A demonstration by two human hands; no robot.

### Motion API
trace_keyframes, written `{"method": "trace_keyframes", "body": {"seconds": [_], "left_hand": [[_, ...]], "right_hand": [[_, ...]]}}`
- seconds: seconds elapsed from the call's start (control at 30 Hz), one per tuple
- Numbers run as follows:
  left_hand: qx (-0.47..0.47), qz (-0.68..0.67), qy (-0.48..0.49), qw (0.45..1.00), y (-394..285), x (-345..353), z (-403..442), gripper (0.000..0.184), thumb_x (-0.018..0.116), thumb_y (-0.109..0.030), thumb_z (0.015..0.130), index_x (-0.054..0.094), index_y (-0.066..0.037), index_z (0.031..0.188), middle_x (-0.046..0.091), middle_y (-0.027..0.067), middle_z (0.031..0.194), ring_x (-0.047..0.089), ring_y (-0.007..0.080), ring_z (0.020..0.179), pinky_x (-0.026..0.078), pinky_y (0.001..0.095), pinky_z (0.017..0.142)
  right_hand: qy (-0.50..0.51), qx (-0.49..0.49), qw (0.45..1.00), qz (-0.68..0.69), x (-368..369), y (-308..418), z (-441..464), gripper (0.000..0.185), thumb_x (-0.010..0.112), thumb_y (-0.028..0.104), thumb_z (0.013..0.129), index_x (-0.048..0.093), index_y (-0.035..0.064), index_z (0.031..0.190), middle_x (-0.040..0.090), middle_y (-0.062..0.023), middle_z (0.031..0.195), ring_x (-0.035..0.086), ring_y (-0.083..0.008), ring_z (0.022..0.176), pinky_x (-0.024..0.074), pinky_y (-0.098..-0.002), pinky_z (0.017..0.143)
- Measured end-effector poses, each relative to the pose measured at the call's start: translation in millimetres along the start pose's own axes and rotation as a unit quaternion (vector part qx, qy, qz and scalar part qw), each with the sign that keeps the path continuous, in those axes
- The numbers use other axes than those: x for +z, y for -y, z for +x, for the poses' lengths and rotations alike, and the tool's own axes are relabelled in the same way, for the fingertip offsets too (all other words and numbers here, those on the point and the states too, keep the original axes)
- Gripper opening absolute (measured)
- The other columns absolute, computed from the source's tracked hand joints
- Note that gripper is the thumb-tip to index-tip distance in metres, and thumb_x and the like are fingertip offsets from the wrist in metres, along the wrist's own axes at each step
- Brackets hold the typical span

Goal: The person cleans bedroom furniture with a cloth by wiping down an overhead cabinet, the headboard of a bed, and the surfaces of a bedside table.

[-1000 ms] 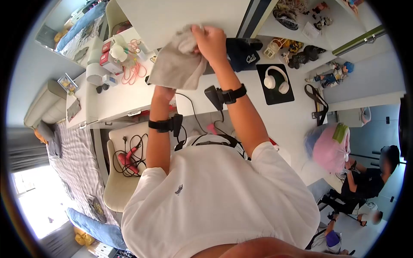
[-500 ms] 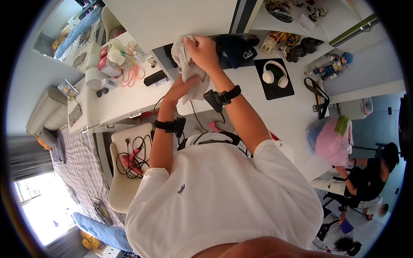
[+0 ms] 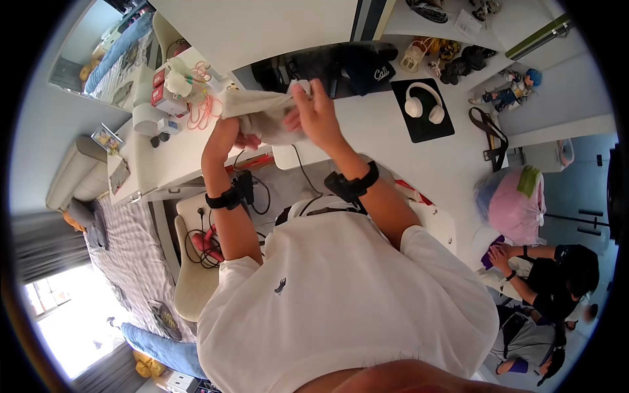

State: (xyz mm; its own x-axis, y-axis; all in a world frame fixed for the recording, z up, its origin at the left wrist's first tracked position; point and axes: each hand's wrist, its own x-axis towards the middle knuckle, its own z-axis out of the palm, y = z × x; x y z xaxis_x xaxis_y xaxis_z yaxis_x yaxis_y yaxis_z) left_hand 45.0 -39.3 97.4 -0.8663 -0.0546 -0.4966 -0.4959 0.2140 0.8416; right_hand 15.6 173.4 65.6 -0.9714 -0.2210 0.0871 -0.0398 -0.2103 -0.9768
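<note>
A beige-grey cloth [image 3: 265,108] is stretched between my two hands above the white desk. My left hand [image 3: 226,137] grips its left side from below, with the fingers curled under and partly hidden by the fabric. My right hand [image 3: 318,118] pinches the cloth's right edge, where a pale bunched corner shows by the fingertips. Behind the cloth, a dark recess [image 3: 282,75] at the back of the desk holds a dark blue cap [image 3: 368,77] with white lettering. White headphones [image 3: 422,105] lie on a black mat [image 3: 426,131] to the right of my right hand.
Pink cords [image 3: 204,112] and small boxes [image 3: 169,103] stand left on the desk. A chair [image 3: 190,288] carries a red hair dryer [image 3: 208,243] and black cables. A pink bag [image 3: 514,203] sits at right, near a co-worker [image 3: 563,278] handling something purple. Another person sits below.
The cloth was bunched and hanging; now it is spread sideways. My left hand has moved left and my right hand slightly right and down. The co-worker's hands now hold something purple.
</note>
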Motion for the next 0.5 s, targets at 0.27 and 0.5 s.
{"method": "trace_keyframes", "body": {"seconds": [0.27,0.5], "left_hand": [[0.414,-0.183,-0.141,0.880,-17.3,-21.1,58.8,0.052,0.046,-0.038,0.105,0.043,0.000,0.141,0.052,0.0132,0.137,0.050,0.0243,0.126,0.041,0.0394,0.107],[0.503,0.050,-0.157,0.848,-69.9,-38.6,110.6,0.052,0.048,-0.032,0.103,0.041,0.001,0.143,0.050,0.0130,0.141,0.048,0.0239,0.127,0.039,0.0370,0.107]], "right_hand": [[0.006,-0.278,0.961,0.013,36.4,14.6,36.8,0.047,0.055,0.026,0.102,0.030,0.0000,0.132,0.062,-0.0196,0.114,0.064,-0.0252,0.103,0.0520,-0.0363,0.085],[-0.128,-0.406,0.885,-0.189,-1.5,52.4,104.1,0.053,0.066,0.007,0.089,0.044,0.0001,0.137,0.054,-0.0237,0.130,0.053,-0.0410,0.122,0.0450,-0.0442,0.099]]}}
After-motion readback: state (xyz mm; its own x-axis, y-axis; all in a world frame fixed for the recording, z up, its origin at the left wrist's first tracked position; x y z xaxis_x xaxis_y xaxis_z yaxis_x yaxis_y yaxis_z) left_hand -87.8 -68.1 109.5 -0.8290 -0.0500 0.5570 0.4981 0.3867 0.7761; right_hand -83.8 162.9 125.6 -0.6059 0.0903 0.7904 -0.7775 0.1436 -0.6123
